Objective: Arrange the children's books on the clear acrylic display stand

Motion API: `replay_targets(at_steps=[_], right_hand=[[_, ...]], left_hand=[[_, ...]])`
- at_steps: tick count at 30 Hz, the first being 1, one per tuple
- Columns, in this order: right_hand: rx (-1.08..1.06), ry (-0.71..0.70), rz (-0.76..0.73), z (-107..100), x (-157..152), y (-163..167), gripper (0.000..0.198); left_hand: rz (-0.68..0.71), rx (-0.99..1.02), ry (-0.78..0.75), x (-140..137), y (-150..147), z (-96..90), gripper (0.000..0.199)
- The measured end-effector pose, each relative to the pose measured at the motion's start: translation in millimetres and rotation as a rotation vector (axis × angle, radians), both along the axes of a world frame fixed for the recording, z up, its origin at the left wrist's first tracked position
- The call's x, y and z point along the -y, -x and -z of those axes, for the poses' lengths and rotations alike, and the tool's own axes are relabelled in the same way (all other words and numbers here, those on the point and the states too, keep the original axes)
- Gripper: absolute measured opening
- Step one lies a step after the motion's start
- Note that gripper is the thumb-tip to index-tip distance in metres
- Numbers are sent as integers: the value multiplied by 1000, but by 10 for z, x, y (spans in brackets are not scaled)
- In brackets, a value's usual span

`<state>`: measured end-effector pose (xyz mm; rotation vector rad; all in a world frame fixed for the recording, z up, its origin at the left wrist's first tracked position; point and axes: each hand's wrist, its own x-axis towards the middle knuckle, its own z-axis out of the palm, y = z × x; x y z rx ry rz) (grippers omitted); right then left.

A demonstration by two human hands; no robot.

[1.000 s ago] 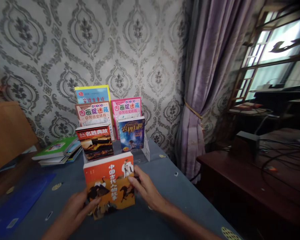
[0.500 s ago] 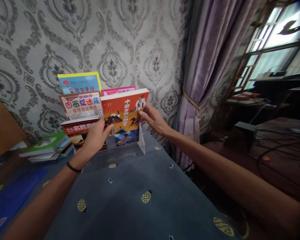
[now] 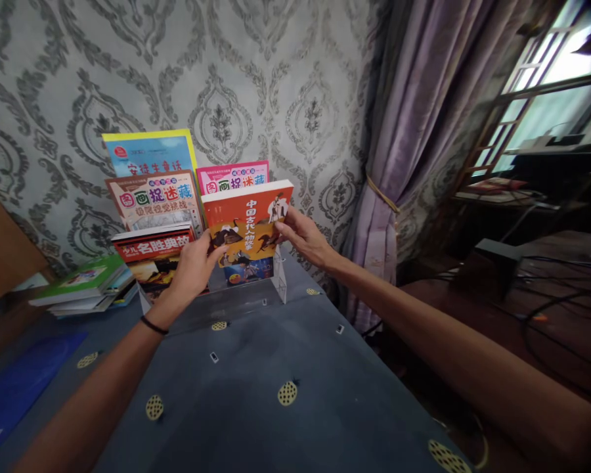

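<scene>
I hold the orange book up at the clear stand, in front of the blue book on the right side. A moment ago this book lay low on the table near me. Now I have lifted it, carried it away from me, and it has sunk a little lower than half a second ago. I think it is going into the front slot on the right, and it is almost down.

My left hand is curled round the book's left edge, thumb on the cover. My right hand pinches the top right corner, fingers closed on it. The book is between my two hands, leaning back a bit.

Beside it on the left stands the red book. Behind are the tan puzzle book, the pink puzzle book and the yellow-edged book. A pile of books lies on the blue table farther left.
</scene>
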<state>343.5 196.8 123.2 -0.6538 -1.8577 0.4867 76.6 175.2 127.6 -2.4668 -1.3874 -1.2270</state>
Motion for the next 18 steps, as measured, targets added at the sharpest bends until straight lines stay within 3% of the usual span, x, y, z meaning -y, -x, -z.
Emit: replay_targets(at_steps=[6,12,18], right_hand=[[-15,41,-14,9,27,-2,44],[-65,-29,25,-44,228,20,41],[-25,14,-37,1,466,276,35]], left_hand=[[10,16,-15,-19,-14,16,18],[-14,5,-42,241,-45,50,19],[-9,-38,18,525,301,113,22]])
